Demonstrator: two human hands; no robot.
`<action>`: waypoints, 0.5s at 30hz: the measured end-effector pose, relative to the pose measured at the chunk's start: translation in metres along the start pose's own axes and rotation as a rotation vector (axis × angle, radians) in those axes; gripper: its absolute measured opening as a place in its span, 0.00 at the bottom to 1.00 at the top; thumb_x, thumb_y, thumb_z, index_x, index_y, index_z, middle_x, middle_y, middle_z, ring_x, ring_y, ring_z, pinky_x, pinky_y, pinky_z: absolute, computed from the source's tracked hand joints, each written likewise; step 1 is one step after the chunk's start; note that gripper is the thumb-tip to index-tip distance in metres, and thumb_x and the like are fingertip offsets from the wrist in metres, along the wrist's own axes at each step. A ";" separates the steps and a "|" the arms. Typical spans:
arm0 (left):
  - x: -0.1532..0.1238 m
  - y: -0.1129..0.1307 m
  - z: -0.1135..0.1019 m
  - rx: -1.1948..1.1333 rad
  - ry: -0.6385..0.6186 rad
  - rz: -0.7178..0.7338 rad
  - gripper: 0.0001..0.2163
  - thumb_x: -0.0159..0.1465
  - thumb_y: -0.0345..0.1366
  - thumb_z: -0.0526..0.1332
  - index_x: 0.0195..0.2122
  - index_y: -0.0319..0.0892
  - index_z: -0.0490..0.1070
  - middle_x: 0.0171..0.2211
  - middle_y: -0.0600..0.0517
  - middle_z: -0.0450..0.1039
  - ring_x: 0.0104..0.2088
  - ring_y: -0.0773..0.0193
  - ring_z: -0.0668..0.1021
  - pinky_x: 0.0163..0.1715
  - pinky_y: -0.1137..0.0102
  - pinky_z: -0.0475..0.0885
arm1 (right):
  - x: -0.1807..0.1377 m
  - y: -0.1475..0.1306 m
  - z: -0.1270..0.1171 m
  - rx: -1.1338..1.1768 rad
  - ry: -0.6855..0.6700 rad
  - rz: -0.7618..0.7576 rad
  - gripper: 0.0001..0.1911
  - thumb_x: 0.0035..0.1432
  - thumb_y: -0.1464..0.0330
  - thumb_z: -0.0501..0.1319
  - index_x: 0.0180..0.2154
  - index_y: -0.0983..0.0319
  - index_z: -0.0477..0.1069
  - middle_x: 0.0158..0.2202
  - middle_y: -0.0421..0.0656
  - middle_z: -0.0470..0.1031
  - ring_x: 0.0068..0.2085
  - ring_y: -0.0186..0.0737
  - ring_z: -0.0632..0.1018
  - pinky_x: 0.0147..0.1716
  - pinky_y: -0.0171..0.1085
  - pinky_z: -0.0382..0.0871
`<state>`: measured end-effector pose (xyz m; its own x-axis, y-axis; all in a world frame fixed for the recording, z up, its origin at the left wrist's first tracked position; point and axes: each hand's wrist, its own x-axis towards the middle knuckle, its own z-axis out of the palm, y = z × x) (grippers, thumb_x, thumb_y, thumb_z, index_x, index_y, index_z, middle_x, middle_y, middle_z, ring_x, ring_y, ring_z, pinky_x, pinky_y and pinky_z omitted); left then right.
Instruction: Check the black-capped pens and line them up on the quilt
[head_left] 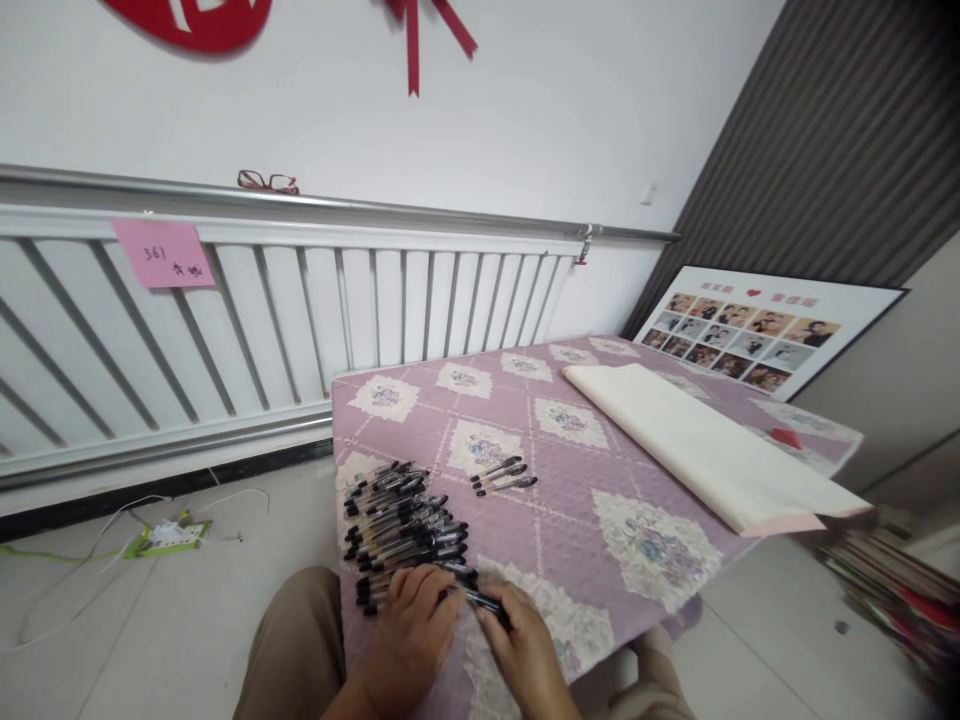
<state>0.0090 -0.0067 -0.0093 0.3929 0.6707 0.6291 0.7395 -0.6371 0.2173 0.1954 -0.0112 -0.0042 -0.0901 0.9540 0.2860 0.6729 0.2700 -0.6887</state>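
A large heap of black-capped pens (409,515) with clear barrels lies at the left side of the table, mostly side by side. In front of the heap, my right hand (525,640) is closed around the dark end of a pen (484,601). My left hand (416,620) has its fingers bent together at the other end of that pen, beside the lowest pens of the heap; its fingertips are partly hidden. Apart from the heap, a small group of pens (504,475) lies to the right on the cloth.
A purple floral cloth (510,420) covers the table. On its right lies a folded cream sheet (667,430), with a photo board (757,325) behind. A white radiator (375,300) runs along the wall. A power strip (169,540) with cables is on the floor at left.
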 end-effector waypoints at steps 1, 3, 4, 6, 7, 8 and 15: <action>0.000 0.000 0.001 0.015 -0.017 0.010 0.11 0.65 0.35 0.54 0.48 0.49 0.68 0.45 0.51 0.70 0.48 0.59 0.68 0.50 0.61 0.58 | -0.002 -0.005 0.001 0.003 -0.018 -0.003 0.07 0.56 0.67 0.58 0.36 0.57 0.73 0.35 0.42 0.77 0.40 0.43 0.76 0.41 0.40 0.69; 0.000 0.001 0.003 0.046 -0.065 0.018 0.11 0.66 0.37 0.55 0.48 0.49 0.68 0.43 0.52 0.71 0.48 0.60 0.69 0.49 0.61 0.58 | -0.005 -0.011 0.003 0.022 -0.042 -0.001 0.06 0.55 0.68 0.58 0.36 0.57 0.72 0.35 0.42 0.76 0.39 0.42 0.76 0.40 0.39 0.68; 0.000 0.000 0.003 0.056 -0.096 0.020 0.10 0.66 0.38 0.55 0.48 0.49 0.67 0.42 0.52 0.71 0.47 0.60 0.69 0.49 0.61 0.58 | -0.006 -0.013 0.003 0.035 -0.053 0.001 0.06 0.55 0.69 0.58 0.36 0.57 0.72 0.35 0.42 0.76 0.39 0.42 0.76 0.41 0.39 0.68; 0.000 0.000 0.005 0.056 -0.162 0.017 0.09 0.66 0.37 0.54 0.46 0.49 0.68 0.39 0.54 0.71 0.43 0.62 0.70 0.48 0.62 0.58 | -0.006 -0.014 0.004 0.064 -0.066 0.009 0.06 0.53 0.70 0.59 0.35 0.57 0.73 0.35 0.42 0.76 0.39 0.43 0.75 0.41 0.39 0.68; 0.000 -0.001 0.006 0.048 -0.192 0.014 0.08 0.66 0.37 0.54 0.45 0.49 0.68 0.37 0.54 0.71 0.40 0.63 0.71 0.47 0.63 0.58 | -0.006 -0.013 0.004 0.085 -0.065 0.020 0.06 0.52 0.70 0.60 0.34 0.57 0.73 0.34 0.41 0.76 0.39 0.43 0.76 0.41 0.39 0.68; -0.001 -0.001 0.006 0.039 -0.212 0.010 0.07 0.67 0.35 0.54 0.43 0.48 0.69 0.35 0.54 0.71 0.38 0.64 0.71 0.45 0.63 0.58 | -0.006 -0.012 0.003 0.114 -0.057 0.039 0.06 0.51 0.70 0.60 0.34 0.57 0.73 0.34 0.41 0.77 0.39 0.43 0.76 0.41 0.39 0.68; -0.001 -0.002 0.006 0.003 -0.190 -0.018 0.10 0.68 0.30 0.48 0.42 0.46 0.68 0.35 0.53 0.69 0.36 0.64 0.70 0.43 0.65 0.61 | -0.003 -0.011 -0.001 0.205 -0.044 0.107 0.13 0.57 0.62 0.56 0.42 0.57 0.74 0.41 0.45 0.78 0.43 0.44 0.77 0.45 0.40 0.68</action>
<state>0.0102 -0.0045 -0.0148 0.4756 0.7420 0.4725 0.7490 -0.6232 0.2248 0.1888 -0.0172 0.0035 -0.0611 0.9821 0.1781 0.5178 0.1838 -0.8356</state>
